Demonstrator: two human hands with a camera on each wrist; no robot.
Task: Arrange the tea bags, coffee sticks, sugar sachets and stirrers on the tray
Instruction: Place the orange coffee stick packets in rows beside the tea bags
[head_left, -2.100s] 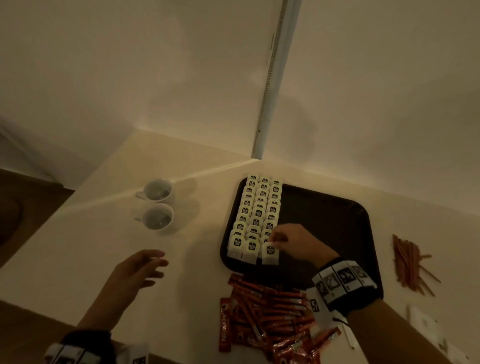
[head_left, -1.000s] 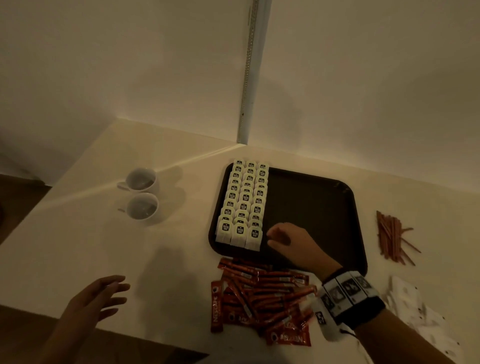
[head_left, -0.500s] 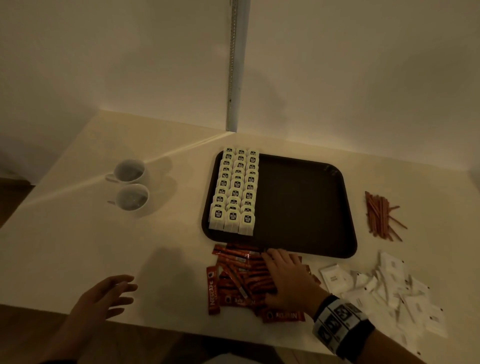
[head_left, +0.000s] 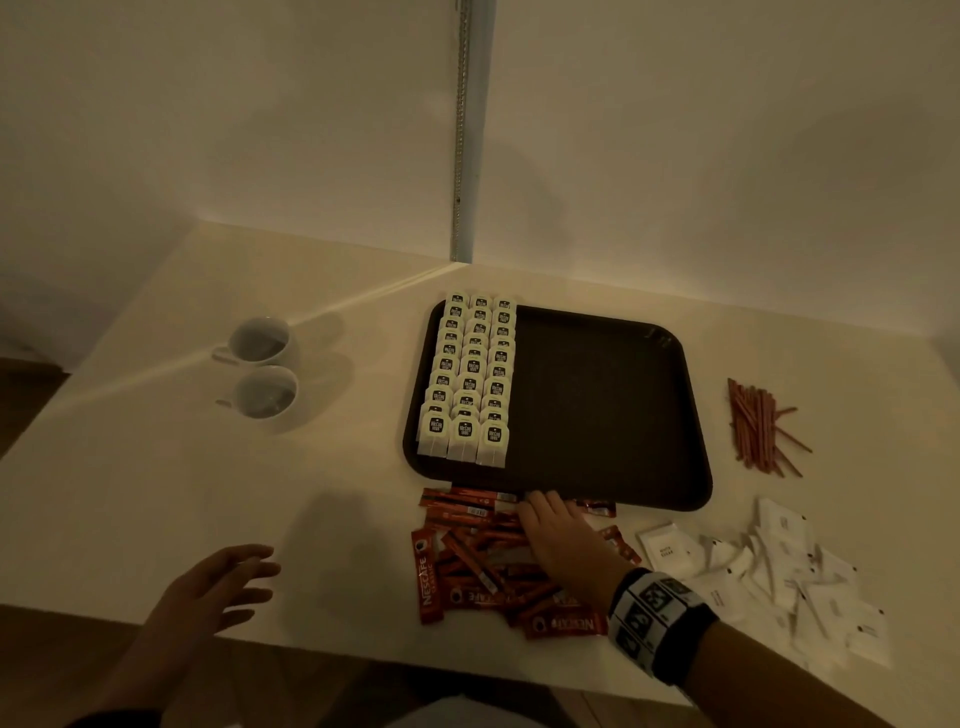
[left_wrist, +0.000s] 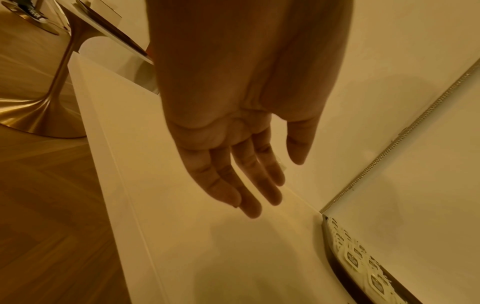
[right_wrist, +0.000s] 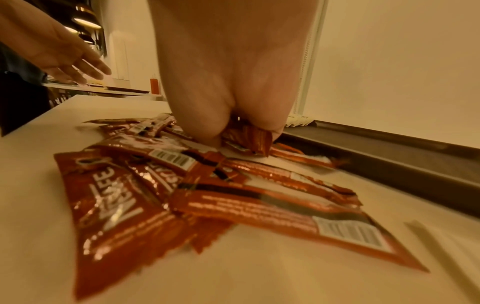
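A dark brown tray (head_left: 613, 405) lies on the white table with three neat rows of tea bags (head_left: 470, 379) along its left side; the rest of it is bare. Red coffee sticks (head_left: 467, 566) lie in a loose heap in front of the tray. My right hand (head_left: 537, 514) rests on the heap's far side. In the right wrist view its thumb and fingers (right_wrist: 207, 131) pinch the end of one coffee stick (right_wrist: 249, 139). White sugar sachets (head_left: 779, 571) are scattered to the right, with brown stirrers (head_left: 758, 426) beyond them. My left hand (head_left: 244, 577) hovers open over the table's front left.
Two white cups (head_left: 262, 366) stand on the table left of the tray. Walls close off the back, with a metal strip (head_left: 462, 130) in the corner. The table's front edge runs just below the coffee heap. A gold pedestal table base (left_wrist: 39, 111) stands on the wood floor.
My right hand has left the tea bags on the tray and come down onto the coffee stick heap. My left hand has drawn back toward the table's front edge. The view has widened rightward.
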